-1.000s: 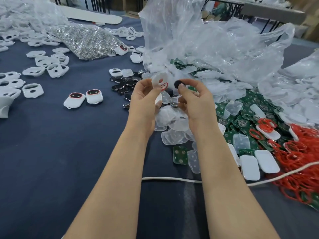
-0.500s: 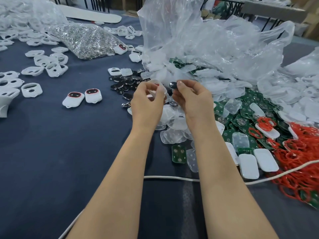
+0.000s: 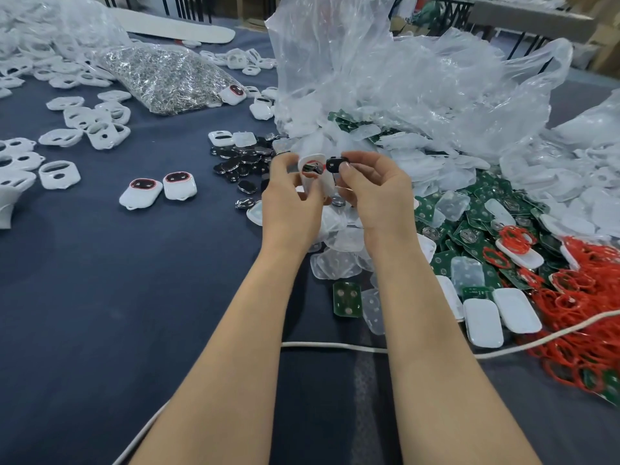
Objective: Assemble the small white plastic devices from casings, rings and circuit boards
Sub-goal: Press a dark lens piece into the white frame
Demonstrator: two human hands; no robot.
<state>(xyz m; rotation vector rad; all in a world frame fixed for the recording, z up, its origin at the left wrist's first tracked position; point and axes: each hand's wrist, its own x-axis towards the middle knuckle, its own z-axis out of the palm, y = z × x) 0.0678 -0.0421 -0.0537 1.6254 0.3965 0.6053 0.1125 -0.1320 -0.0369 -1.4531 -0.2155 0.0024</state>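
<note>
In left hand (image 3: pixel 290 206), white casing (image 3: pixel 323 184), now more visible; in right hand (image 3: pixel 379 199), black piece (image 3: pixel 336 162).

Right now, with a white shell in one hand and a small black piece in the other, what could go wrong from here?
1. The right hand pinches the black piece by fingertips only; dropped, it could vanish among the loose black pieces below.
2. Pushing it into the white casing held by the left hand might unseat the red ring in its opening.
3. A forearm could snag the white cable lying under both arms.
</note>
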